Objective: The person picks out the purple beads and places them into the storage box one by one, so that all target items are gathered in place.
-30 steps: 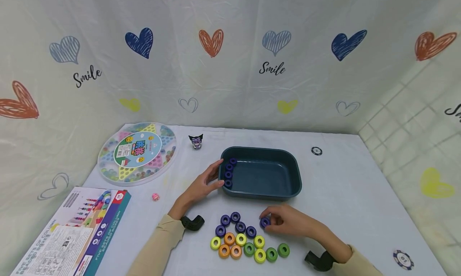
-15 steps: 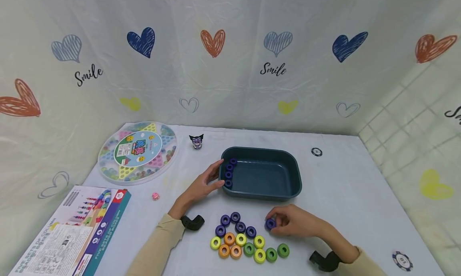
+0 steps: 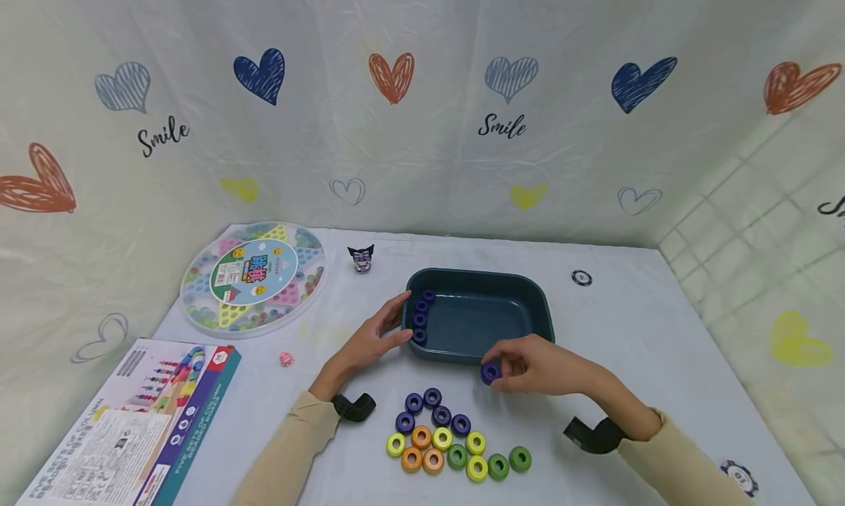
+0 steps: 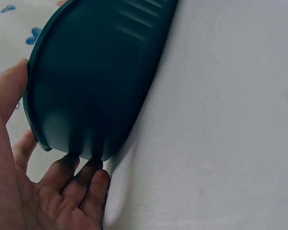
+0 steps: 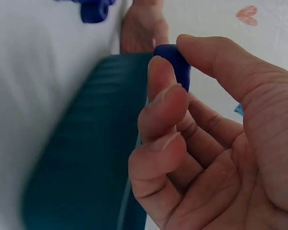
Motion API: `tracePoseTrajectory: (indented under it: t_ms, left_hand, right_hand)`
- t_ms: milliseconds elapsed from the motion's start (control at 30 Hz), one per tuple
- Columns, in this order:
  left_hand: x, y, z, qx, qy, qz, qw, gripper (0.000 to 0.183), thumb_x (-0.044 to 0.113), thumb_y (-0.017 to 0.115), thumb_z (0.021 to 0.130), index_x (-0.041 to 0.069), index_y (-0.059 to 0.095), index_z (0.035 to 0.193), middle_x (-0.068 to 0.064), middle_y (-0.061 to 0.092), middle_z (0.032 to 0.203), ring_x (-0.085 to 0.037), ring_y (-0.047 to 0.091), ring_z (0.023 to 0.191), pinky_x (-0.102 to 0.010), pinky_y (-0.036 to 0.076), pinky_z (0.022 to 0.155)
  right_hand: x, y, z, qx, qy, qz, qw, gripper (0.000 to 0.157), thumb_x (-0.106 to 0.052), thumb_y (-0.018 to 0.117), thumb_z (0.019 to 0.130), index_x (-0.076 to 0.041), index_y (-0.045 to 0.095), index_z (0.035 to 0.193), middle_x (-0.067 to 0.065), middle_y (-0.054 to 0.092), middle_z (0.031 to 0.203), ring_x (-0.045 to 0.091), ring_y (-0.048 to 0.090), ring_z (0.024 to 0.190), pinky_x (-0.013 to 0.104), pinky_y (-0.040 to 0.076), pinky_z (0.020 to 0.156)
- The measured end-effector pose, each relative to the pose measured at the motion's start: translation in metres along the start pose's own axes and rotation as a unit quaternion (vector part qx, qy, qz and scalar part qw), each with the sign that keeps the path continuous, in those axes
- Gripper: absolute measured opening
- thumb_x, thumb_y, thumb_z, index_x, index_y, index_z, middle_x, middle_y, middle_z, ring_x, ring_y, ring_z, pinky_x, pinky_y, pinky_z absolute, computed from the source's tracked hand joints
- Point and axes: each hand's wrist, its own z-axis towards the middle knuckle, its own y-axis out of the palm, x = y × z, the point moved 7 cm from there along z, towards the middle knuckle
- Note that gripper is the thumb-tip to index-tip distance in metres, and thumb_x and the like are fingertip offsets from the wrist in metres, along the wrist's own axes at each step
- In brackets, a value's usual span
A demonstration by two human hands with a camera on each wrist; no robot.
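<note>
The person's left hand (image 3: 370, 341) rests against the left end of a dark teal tray (image 3: 478, 319), its grip spread, thumb and fingertips touching the outside of the wall near the rim. The right hand (image 3: 544, 367) has its grip pinching a single purple bead (image 3: 485, 376) between thumb and fingertips. That bead is held up at the tray's near long side, outside the tray; whether it touches the wall cannot be told.

Inside the tray, four purple beads (image 3: 419, 325) form a row along the left wall. On the white surface (image 3: 634, 330) in front lies a cluster of ring-shaped beads: five loose purple beads (image 3: 436, 420), three orange beads (image 3: 415, 441), four yellow beads (image 3: 471, 472) and three green beads (image 3: 493, 471). A printed box (image 3: 132, 425) and a round game board (image 3: 254, 279) lie to the left.
</note>
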Motion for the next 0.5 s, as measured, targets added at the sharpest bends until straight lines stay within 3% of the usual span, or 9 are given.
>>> tracePoseTrajectory:
  t_ms: [300, 500]
  left_hand:
    - [-0.001, 0.000, 0.001, 0.002, 0.000, 0.002, 1.0000, 0.067, 0.020, 0.057, 0.090, 0.014, 0.019, 0.144, -0.007, 0.023, 0.147, -0.018, 0.029, 0.130, -0.037, 0.027, 0.105]
    - [-0.001, 0.000, 0.001, -0.001, 0.000, -0.001, 1.0000, 0.067, 0.021, 0.057, 0.089, 0.014, 0.019, 0.144, -0.008, 0.023, 0.147, -0.019, 0.028, 0.131, -0.039, 0.027, 0.105]
  right_hand:
    - [-0.002, -0.031, 0.037, 0.005, -0.026, -0.009, 1.000, 0.033, -0.028, 0.064, 0.084, -0.009, 0.058, 0.110, -0.004, 0.059, 0.071, 0.009, 0.053, 0.055, 0.025, 0.049, 0.053]
    - [-0.001, -0.043, 0.063, 0.003, -0.020, -0.012, 1.000, 0.035, -0.027, 0.063, 0.085, -0.007, 0.056, 0.113, 0.002, 0.060, 0.073, 0.023, 0.055, 0.056, 0.028, 0.049, 0.053]
